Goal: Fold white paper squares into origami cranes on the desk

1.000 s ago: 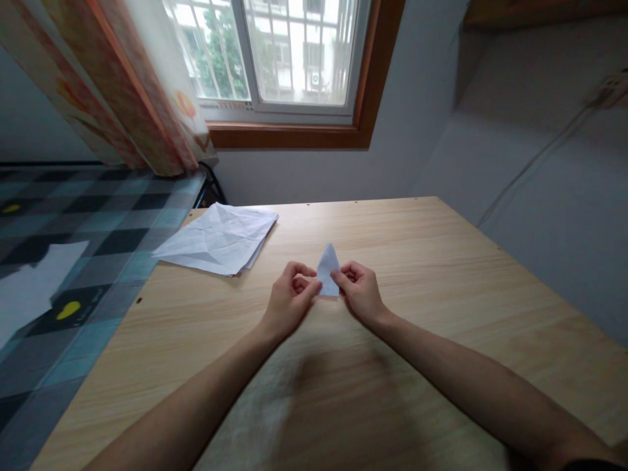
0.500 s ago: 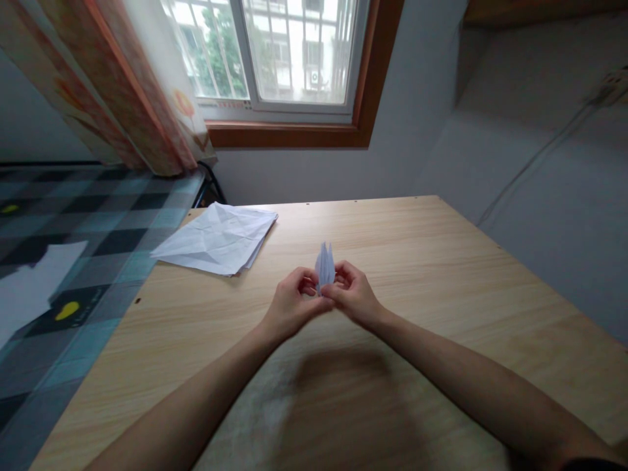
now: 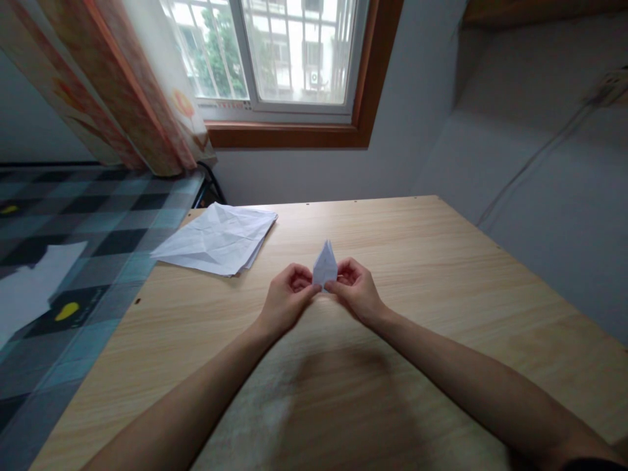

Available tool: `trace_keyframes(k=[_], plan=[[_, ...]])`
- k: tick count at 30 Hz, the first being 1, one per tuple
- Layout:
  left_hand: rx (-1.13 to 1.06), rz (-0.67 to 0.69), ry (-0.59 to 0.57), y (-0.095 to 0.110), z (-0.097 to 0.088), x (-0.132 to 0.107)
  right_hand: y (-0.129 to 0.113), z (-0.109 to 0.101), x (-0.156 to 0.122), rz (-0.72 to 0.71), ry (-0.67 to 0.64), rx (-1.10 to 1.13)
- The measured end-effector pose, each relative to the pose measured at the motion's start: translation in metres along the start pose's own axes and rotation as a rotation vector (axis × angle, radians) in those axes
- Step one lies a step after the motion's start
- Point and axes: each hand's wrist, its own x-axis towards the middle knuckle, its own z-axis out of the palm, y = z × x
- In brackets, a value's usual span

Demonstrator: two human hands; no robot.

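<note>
A small piece of folded white paper point(image 3: 324, 265) is held upright above the wooden table point(image 3: 441, 281), its pointed tip upward and a broad flat face turned toward me. My left hand point(image 3: 293, 288) pinches its lower left edge, thumb in front and fingers curled behind. On the other side my right hand point(image 3: 355, 288) grips the lower right edge in the same way. Both thumbs press near the bottom of the paper, close together. The fingers behind the paper are partly hidden.
Several creased white sheets point(image 3: 220, 239) lie stacked at the table's far left. Left of the table, a checked cloth point(image 3: 112, 261) carries more white paper point(image 3: 39, 281). A window point(image 3: 299, 59) and a curtain point(image 3: 122, 85) are behind; a cable point(image 3: 534, 157) runs along the right wall.
The folded paper has turned from showing its layered edges to showing a flat face. My left thumb has drawn back left, and the thumbs now sit side by side at its base.
</note>
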Motion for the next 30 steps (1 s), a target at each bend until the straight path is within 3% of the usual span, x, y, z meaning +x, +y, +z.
trace_keyframes(k=[9, 20, 30], plan=[[0.005, 0.048, 0.028, 0.003, 0.002, 0.000, 0.006, -0.001, 0.004, -0.050, 0.064, -0.045], [0.032, 0.101, -0.010, 0.001, 0.003, -0.002, -0.002, -0.001, -0.011, -0.153, -0.101, -0.168], [0.015, 0.062, -0.045, 0.004, 0.004, -0.003, 0.001, -0.003, -0.008, -0.191, -0.069, -0.167]])
